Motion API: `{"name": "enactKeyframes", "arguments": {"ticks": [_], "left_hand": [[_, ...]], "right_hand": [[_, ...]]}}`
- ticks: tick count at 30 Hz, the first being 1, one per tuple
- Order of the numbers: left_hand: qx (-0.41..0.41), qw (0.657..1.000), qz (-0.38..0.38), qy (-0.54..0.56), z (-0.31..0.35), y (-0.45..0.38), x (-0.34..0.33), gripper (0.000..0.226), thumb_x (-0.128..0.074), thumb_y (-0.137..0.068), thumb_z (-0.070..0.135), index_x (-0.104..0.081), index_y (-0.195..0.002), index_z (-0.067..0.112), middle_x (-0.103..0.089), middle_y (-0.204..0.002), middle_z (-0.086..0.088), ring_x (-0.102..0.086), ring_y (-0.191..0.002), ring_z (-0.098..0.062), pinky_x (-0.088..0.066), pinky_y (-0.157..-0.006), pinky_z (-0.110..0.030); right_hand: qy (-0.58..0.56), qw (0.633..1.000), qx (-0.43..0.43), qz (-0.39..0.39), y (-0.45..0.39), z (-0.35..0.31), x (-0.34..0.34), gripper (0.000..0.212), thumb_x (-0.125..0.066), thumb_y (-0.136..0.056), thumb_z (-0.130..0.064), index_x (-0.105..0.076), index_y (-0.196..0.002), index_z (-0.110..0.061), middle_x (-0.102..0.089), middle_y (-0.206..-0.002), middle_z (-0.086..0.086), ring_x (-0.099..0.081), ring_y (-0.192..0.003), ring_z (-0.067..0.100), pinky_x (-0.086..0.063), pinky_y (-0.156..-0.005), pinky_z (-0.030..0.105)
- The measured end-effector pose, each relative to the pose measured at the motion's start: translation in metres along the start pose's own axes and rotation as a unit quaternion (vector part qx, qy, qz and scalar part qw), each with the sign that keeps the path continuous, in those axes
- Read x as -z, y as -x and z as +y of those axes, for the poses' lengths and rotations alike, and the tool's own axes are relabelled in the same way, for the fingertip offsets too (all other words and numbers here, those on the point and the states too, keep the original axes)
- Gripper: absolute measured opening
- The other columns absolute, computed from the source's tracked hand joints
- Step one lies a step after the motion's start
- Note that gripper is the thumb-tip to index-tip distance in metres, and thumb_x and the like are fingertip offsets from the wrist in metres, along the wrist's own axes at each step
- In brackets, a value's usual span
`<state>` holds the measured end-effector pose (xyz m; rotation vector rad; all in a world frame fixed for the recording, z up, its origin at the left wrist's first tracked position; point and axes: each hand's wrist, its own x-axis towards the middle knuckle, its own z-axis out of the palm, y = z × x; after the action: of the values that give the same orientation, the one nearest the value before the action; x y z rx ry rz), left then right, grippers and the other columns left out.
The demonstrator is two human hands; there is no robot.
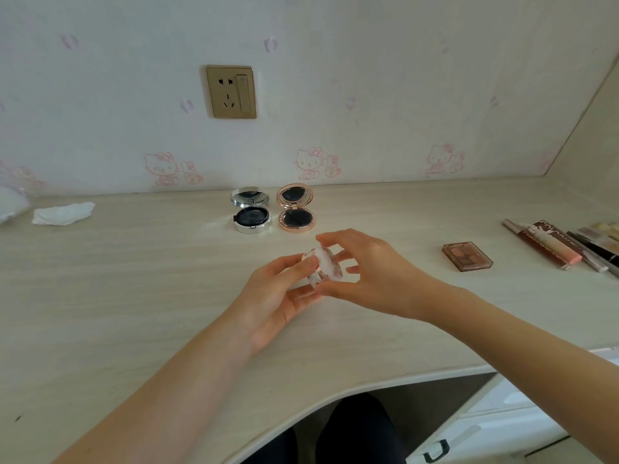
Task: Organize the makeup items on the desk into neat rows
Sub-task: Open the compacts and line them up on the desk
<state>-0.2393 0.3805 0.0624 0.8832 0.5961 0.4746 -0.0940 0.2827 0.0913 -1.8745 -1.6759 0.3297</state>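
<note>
Holding a small clear compact (322, 266) just above the surface (134, 296), pinched from both sides by left hand (279, 293) and right hand (375, 272) fingers. Could slip, looks slick. 2 open compacts (252, 214) behind could get bumped.

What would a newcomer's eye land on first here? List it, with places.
First, the two hands at centre: the left hand and right hand together hold a small clear case above the desk. Behind them, near the wall, two open compacts stand side by side, a silver compact left of a rose-gold compact. At the right edge lie a small eyeshadow palette and a cluster of tubes.
</note>
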Motion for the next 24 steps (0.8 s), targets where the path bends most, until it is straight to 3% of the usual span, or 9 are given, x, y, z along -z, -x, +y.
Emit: {"name": "enactKeyframes", "arguments": {"ticks": [6, 12, 16, 21, 24], "left_hand": [[-0.031, 0.999, -0.001, -0.03, -0.002, 0.0, 0.001, 0.049, -0.072, -0.071, 0.017, -0.06, -0.116, 0.0, -0.069, -0.109, -0.02, -0.068, -0.098, -0.032, -0.057, -0.086, -0.038], [-0.065, 0.997, -0.016, -0.034, -0.003, -0.001, 0.003, 0.045, -0.07, -0.071, 0.013, -0.059, -0.112, -0.003, -0.071, -0.103, -0.02, -0.07, -0.092, -0.029, -0.058, -0.08, -0.032], [-0.091, 0.992, -0.03, -0.081, -0.001, -0.002, 0.006, 0.046, -0.07, -0.071, 0.013, -0.058, -0.114, -0.001, -0.072, -0.103, -0.016, -0.069, -0.096, -0.028, -0.057, -0.084, -0.03], [-0.102, 0.983, -0.046, -0.148, -0.002, -0.004, 0.015, 0.052, -0.076, -0.068, 0.009, -0.059, -0.117, 0.001, -0.069, -0.11, -0.018, -0.066, -0.103, -0.035, -0.053, -0.093, -0.041], [-0.119, 0.971, -0.042, -0.202, -0.002, -0.005, 0.019, 0.049, -0.083, -0.067, 0.011, -0.063, -0.112, 0.004, -0.072, -0.106, -0.015, -0.068, -0.1, -0.035, -0.048, -0.098, -0.047]], "right_hand": [[-0.023, 0.999, -0.036, 0.023, -0.001, -0.004, 0.001, 0.059, -0.076, -0.073, -0.046, -0.054, -0.124, -0.025, -0.058, -0.114, -0.014, -0.06, -0.097, 0.002, -0.055, -0.082, 0.022], [-0.035, 0.999, -0.032, 0.01, -0.003, -0.005, 0.006, 0.062, -0.079, -0.071, -0.042, -0.057, -0.126, -0.024, -0.059, -0.116, -0.013, -0.058, -0.101, 0.004, -0.055, -0.082, 0.022], [-0.009, 1.0, -0.017, 0.004, -0.006, -0.006, 0.008, 0.064, -0.079, -0.072, -0.042, -0.056, -0.128, -0.023, -0.058, -0.117, -0.01, -0.057, -0.101, 0.005, -0.054, -0.083, 0.022], [0.057, 0.997, 0.018, -0.038, -0.008, -0.009, 0.017, 0.064, -0.076, -0.073, -0.045, -0.057, -0.129, -0.021, -0.062, -0.115, -0.005, -0.057, -0.102, 0.008, -0.052, -0.087, 0.03], [0.104, 0.991, 0.036, -0.079, -0.011, -0.014, 0.021, 0.055, -0.072, -0.076, -0.047, -0.062, -0.118, -0.014, -0.066, -0.106, 0.001, -0.058, -0.099, 0.017, -0.051, -0.085, 0.038]]}}
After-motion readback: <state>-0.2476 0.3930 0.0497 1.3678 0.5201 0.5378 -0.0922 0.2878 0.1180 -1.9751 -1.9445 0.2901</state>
